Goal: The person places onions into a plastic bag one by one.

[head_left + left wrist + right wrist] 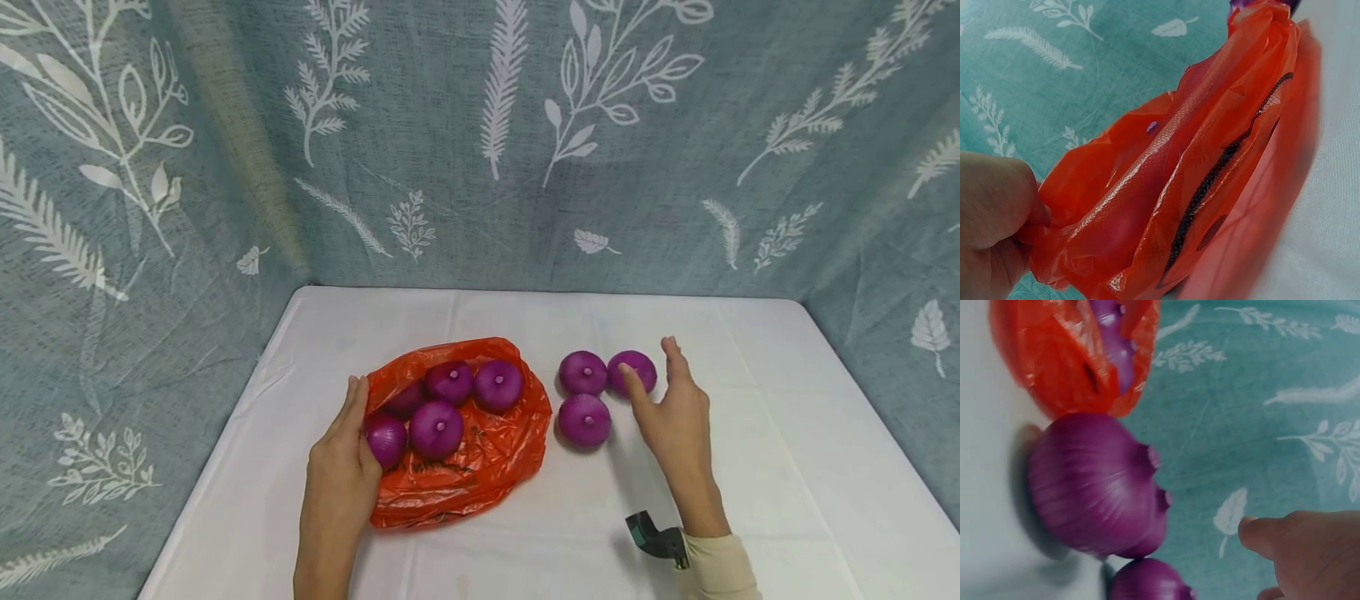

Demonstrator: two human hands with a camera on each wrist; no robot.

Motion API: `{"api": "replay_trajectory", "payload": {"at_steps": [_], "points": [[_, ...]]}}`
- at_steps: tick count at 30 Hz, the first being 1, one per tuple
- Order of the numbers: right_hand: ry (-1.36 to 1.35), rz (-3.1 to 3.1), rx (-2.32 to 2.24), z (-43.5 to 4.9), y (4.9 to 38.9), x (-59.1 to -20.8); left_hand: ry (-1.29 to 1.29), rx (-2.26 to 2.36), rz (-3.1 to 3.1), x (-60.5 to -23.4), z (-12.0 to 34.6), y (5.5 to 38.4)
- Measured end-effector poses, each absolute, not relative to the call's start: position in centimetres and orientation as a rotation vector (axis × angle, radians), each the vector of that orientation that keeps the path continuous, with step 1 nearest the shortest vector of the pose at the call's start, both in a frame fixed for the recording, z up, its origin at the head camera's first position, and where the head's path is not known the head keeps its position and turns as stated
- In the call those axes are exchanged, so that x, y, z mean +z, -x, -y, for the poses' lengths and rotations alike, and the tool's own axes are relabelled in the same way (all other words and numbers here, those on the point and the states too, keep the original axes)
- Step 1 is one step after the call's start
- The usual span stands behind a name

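A red plastic bag (480,492) lies with its mouth facing up, and several purple onions (437,429) sit inside it. My left hand (341,475) is at the bag's left side; in the left wrist view, thumb and finger pinch the bunched edge of the bag (1147,206). To the right of the bag, three loose onions (584,421) stand close together. My right hand (678,425) hovers by the rightmost onion (637,371), thumb and fingers spread. The right wrist view shows that hand (1322,556) holding nothing, apart from the loose onions (1091,484).
A white cloth covers the table (780,500). Behind it and at both sides hangs a teal curtain (435,167) with white leaf prints. A small black camera mount (660,540) sits on my right wrist, beside a beige sleeve (720,567).
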State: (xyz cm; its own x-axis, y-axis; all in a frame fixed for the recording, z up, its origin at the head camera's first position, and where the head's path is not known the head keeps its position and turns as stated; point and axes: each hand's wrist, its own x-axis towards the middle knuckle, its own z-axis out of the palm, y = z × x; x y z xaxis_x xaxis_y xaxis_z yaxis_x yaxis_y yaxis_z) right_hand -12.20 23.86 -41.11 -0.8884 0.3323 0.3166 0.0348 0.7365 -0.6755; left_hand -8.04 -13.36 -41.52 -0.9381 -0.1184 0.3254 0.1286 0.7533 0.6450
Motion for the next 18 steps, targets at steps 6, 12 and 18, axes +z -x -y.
{"api": "replay_trajectory", "payload": {"at_steps": [6,12,18], "points": [[0.305,2.591,0.961,-24.1,12.5,-42.3,0.014,-0.990,2.602,-41.7,13.4,8.1],[0.315,2.628,0.955,-24.3,13.0,-43.3,0.017,-0.989,2.596,-41.7,13.6,8.1],[0.301,2.669,0.957,-24.5,13.4,-44.3,0.014,-0.986,2.606,-41.7,13.6,8.1]]}}
